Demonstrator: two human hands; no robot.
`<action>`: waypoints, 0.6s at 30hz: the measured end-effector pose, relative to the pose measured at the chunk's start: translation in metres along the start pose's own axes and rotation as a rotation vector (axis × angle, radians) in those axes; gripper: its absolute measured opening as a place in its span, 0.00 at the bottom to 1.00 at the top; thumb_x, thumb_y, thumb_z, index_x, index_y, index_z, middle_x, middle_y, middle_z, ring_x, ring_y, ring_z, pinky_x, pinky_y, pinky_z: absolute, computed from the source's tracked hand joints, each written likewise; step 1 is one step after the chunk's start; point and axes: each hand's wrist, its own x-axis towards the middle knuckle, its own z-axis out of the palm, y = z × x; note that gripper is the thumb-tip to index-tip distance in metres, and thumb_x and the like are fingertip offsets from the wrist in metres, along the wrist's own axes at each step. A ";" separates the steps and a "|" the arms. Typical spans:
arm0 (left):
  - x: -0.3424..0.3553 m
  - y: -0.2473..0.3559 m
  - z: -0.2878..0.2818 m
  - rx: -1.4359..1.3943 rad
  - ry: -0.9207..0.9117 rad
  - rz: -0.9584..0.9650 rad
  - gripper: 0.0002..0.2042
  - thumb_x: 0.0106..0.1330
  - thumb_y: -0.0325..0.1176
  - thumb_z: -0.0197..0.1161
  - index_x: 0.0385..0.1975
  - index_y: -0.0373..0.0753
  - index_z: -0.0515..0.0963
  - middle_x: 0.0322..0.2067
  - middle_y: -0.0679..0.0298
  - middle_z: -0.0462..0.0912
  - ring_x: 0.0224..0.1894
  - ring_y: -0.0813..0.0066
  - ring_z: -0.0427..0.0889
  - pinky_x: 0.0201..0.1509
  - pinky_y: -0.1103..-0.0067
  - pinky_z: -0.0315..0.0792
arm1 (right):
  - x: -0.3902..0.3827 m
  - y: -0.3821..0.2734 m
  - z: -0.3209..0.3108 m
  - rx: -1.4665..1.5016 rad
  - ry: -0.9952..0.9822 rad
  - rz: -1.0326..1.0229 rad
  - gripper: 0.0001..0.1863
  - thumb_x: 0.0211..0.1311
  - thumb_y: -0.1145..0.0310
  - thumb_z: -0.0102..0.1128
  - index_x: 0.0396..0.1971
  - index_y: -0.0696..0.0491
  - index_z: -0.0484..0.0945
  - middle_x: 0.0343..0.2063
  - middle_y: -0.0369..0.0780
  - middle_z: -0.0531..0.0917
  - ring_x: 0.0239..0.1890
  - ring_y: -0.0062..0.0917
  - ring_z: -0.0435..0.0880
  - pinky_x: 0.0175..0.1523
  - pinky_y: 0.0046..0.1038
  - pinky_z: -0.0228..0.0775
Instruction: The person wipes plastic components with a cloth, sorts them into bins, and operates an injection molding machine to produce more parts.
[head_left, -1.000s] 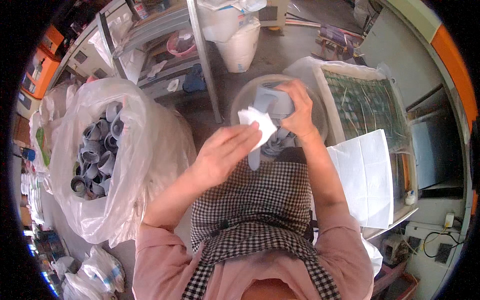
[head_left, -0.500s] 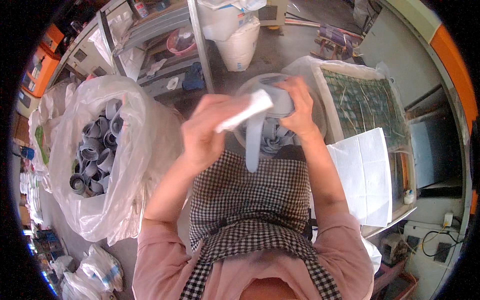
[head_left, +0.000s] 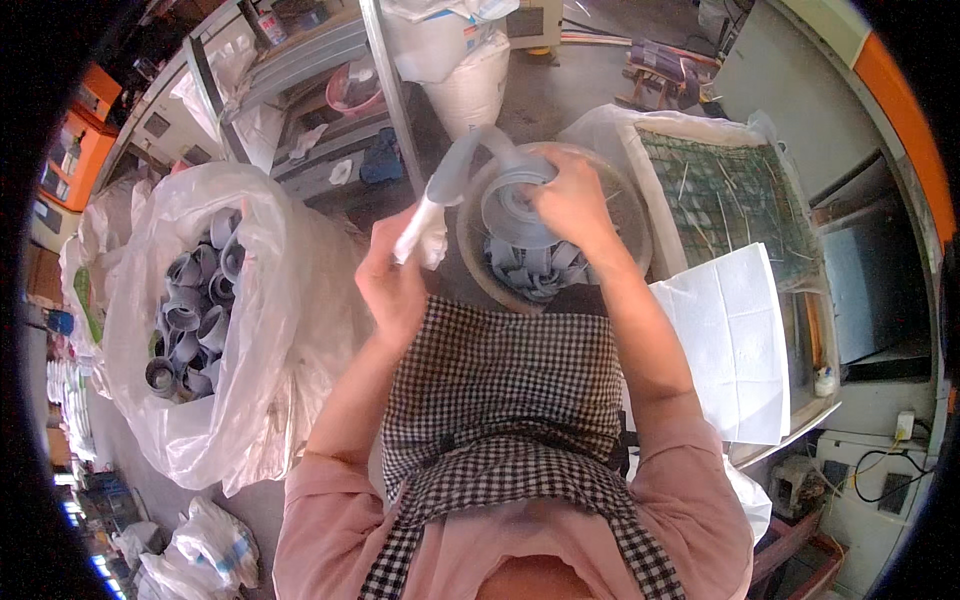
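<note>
My left hand [head_left: 390,285] is closed on a folded white cloth [head_left: 425,235], which wraps the end of a curved arm of a grey plastic fitting [head_left: 455,165]. My right hand [head_left: 570,200] grips the fitting's round, ringed body, which faces upward. Directly beneath is a round tub [head_left: 618,275] holding several grey plastic pieces [head_left: 535,270], partly hidden by the held fitting. My lap has a black-and-white checked apron [head_left: 500,380] over it.
A large clear bag [head_left: 250,400] of grey fittings stands at left, white sacks [head_left: 465,85] behind. A metal rack [head_left: 395,120] is at back left. On the right are a crate with green mesh [head_left: 725,200], white sheets [head_left: 720,360] and grey cabinets [head_left: 850,470].
The fitting has tipped and turned, so its arm now arches up toward the upper left. My left hand has moved left and the cloth now wraps the arm's end.
</note>
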 end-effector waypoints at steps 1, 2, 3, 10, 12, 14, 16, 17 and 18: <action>0.001 0.007 0.004 0.111 -0.013 0.132 0.18 0.52 0.12 0.51 0.41 0.34 0.77 0.37 0.58 0.80 0.40 0.69 0.78 0.49 0.79 0.69 | 0.000 -0.001 0.002 -0.016 -0.023 0.015 0.16 0.43 0.66 0.61 0.34 0.57 0.79 0.32 0.53 0.80 0.39 0.45 0.79 0.46 0.37 0.70; 0.005 0.006 0.008 0.184 -0.001 0.349 0.20 0.45 0.11 0.52 0.40 0.33 0.77 0.40 0.54 0.79 0.40 0.63 0.78 0.48 0.77 0.70 | -0.001 -0.003 0.004 -0.033 -0.047 0.028 0.16 0.43 0.66 0.60 0.34 0.57 0.79 0.31 0.53 0.80 0.39 0.46 0.79 0.45 0.37 0.70; 0.014 0.001 0.012 0.246 -0.011 0.595 0.20 0.44 0.14 0.54 0.41 0.31 0.77 0.42 0.55 0.79 0.42 0.62 0.77 0.47 0.75 0.71 | -0.002 -0.005 0.005 -0.049 -0.071 0.041 0.16 0.43 0.66 0.60 0.34 0.57 0.79 0.31 0.54 0.80 0.38 0.46 0.79 0.45 0.37 0.70; 0.045 0.008 0.038 0.787 -0.235 0.782 0.22 0.48 0.20 0.54 0.48 0.35 0.73 0.48 0.61 0.77 0.45 0.65 0.75 0.45 0.74 0.73 | -0.010 -0.013 0.018 -0.145 0.003 -0.054 0.17 0.41 0.71 0.55 0.34 0.63 0.77 0.27 0.56 0.79 0.35 0.49 0.79 0.43 0.41 0.70; 0.037 0.007 0.043 0.676 -0.291 0.617 0.21 0.49 0.21 0.54 0.48 0.36 0.74 0.48 0.62 0.77 0.45 0.65 0.75 0.45 0.74 0.73 | -0.010 -0.021 0.015 -0.216 -0.007 -0.042 0.17 0.40 0.73 0.54 0.34 0.63 0.77 0.27 0.56 0.79 0.34 0.49 0.79 0.43 0.43 0.70; 0.034 0.004 0.044 0.525 -0.327 0.488 0.21 0.49 0.21 0.55 0.47 0.36 0.74 0.48 0.61 0.77 0.45 0.65 0.75 0.45 0.74 0.73 | -0.014 -0.024 0.019 -0.223 0.031 -0.056 0.16 0.41 0.73 0.53 0.33 0.63 0.76 0.26 0.56 0.79 0.33 0.50 0.79 0.41 0.44 0.70; 0.034 0.005 0.041 0.621 -0.244 0.553 0.22 0.49 0.22 0.54 0.48 0.35 0.72 0.46 0.61 0.77 0.43 0.65 0.75 0.42 0.74 0.74 | -0.015 -0.025 0.023 -0.216 0.072 -0.086 0.14 0.41 0.74 0.53 0.32 0.63 0.75 0.26 0.56 0.79 0.32 0.50 0.79 0.40 0.44 0.70; 0.034 0.008 0.039 0.671 -0.200 0.583 0.23 0.49 0.22 0.54 0.49 0.34 0.71 0.45 0.61 0.77 0.42 0.65 0.75 0.41 0.74 0.74 | -0.015 -0.025 0.024 -0.204 0.091 -0.111 0.13 0.41 0.74 0.53 0.31 0.63 0.75 0.26 0.56 0.79 0.32 0.50 0.79 0.39 0.44 0.70; 0.036 0.007 0.040 0.714 -0.123 0.635 0.23 0.48 0.21 0.54 0.50 0.33 0.70 0.40 0.60 0.78 0.40 0.64 0.75 0.40 0.73 0.73 | -0.015 -0.025 0.026 -0.193 0.111 -0.135 0.12 0.42 0.73 0.53 0.30 0.62 0.75 0.26 0.56 0.79 0.32 0.50 0.79 0.39 0.44 0.71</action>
